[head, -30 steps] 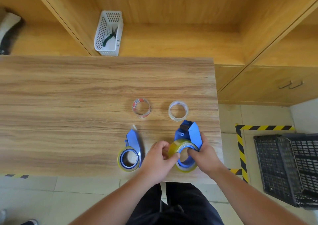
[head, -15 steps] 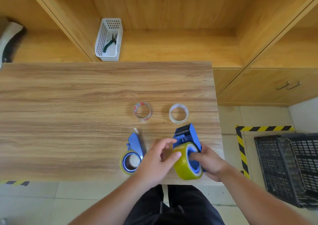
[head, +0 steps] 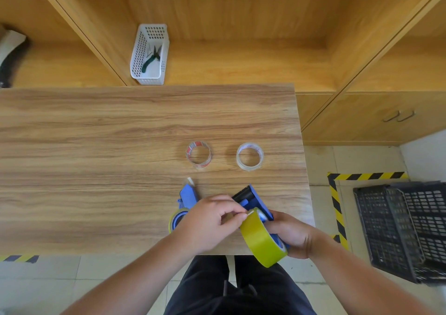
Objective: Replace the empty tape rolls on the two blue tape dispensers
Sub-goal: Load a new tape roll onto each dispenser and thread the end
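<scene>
My right hand (head: 290, 236) grips a blue tape dispenser (head: 253, 197) tilted up at the table's near right corner, with a full yellow tape roll (head: 261, 241) mounted on it. My left hand (head: 208, 222) pinches the loose end of that yellow tape at the roll's top edge. A second blue dispenser (head: 188, 195) with a yellow roll (head: 174, 220) lies flat on the table, partly hidden behind my left hand. Two empty clear tape cores rest farther back: one with red print (head: 198, 155) and one plain (head: 249, 156).
The wooden table (head: 120, 158) ends just right of the dispenser. A white basket (head: 149, 54) with pliers sits on the shelf behind. A black crate (head: 405, 228) stands on the floor at the right, beside yellow-black floor tape (head: 337, 208).
The right-hand dispenser has been lifted and tilted up off the table. My left hand moved from the roll's side to pinching the tape end at its top.
</scene>
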`<state>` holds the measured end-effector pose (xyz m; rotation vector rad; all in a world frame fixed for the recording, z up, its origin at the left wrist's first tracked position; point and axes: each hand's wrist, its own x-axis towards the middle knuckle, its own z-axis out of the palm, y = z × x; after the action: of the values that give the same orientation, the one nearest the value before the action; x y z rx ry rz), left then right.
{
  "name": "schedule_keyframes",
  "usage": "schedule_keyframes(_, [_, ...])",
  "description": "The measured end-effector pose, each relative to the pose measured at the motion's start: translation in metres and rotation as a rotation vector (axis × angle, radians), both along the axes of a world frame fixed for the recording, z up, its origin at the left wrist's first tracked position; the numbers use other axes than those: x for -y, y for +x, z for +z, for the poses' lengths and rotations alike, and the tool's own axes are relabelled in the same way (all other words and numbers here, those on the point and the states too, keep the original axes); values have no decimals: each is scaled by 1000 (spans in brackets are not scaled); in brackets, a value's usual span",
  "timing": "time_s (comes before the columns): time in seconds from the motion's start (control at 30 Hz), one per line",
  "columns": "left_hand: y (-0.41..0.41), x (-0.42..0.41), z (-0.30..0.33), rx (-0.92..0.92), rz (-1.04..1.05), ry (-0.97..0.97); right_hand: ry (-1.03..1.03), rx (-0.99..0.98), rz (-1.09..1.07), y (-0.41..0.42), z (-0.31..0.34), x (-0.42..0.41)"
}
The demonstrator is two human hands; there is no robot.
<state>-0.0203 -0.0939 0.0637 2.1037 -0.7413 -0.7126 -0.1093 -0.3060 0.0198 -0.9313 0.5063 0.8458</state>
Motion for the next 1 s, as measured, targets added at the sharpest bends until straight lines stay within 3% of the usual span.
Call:
schedule_keyframes(0.33, [14, -6, 8, 99, -213, 167, -62, -55, 113, -4, 0, -9])
schedule_keyframes(0.67, [26, 10, -1, 159, -401, 156, -77, -64, 180, -9, 8, -23])
schedule_keyframes(0.83, [28, 15, -3, 181, -400, 145, -74, -75, 168, -14, 9, -19])
schedule_keyframes(1.0, [30, 12, -8, 172, -266, 135, -61, -41, 66, -15, 12, -19])
